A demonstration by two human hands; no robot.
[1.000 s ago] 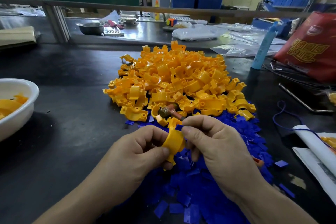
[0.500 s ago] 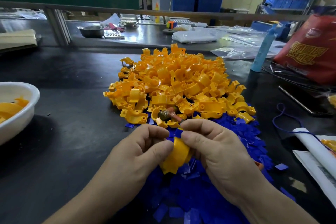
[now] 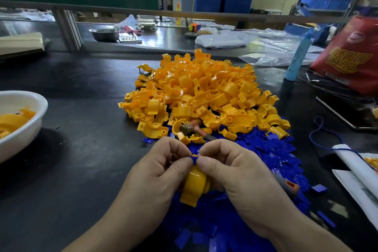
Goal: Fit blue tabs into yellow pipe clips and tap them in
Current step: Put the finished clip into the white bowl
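Observation:
A yellow pipe clip (image 3: 196,185) sits between my two hands, low in the middle of the view. My left hand (image 3: 155,176) grips it from the left. My right hand (image 3: 231,172) pinches a small blue tab (image 3: 194,159) at the clip's top end, thumb against my left thumb. Behind them lies a big heap of loose yellow clips (image 3: 204,96). A spread of blue tabs (image 3: 272,155) covers the table under and to the right of my hands. A small hammer (image 3: 191,128) lies at the heap's near edge, its handle running under my right hand.
A white bowl (image 3: 30,127) with some yellow clips stands at the left edge. At the right are a red bag (image 3: 347,57), a light blue bottle (image 3: 298,55), a blue cord (image 3: 321,139) and papers (image 3: 360,176). Plastic bags and a metal bowl (image 3: 104,34) lie beyond the rail.
The clip has turned and sunk lower between my hands, its arch now facing me. My thumbs have closed together on the blue tab at its top.

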